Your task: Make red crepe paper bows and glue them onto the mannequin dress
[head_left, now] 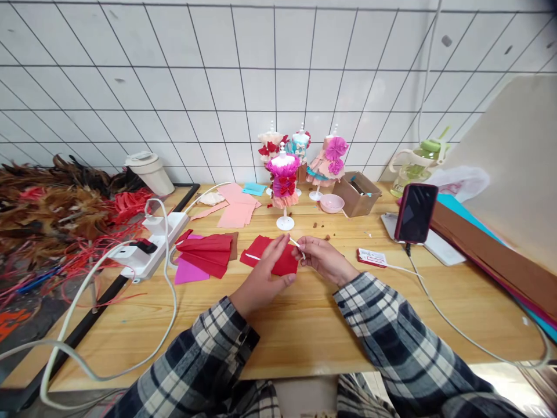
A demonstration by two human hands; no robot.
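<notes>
- Plaid sleeves [191, 348] are filling our foreground; swinging wide at left, we could be snagging the white cable [174, 302] and tugging the power strip [150, 262].
- Our left hand [263, 276] is hovering open over the red sheet [261, 247]; careless pressing could be creasing it.
- Our right hand [322, 258] is pinching a thin white strip [295, 242] near the sheet's right side; a loosening grip could be dropping it.
- Wooden table [313, 325] is stretching from feathers [65, 197] past dressed miniature mannequins [285, 174] to a phone [416, 213], tiled wall [209, 87] standing behind.
</notes>
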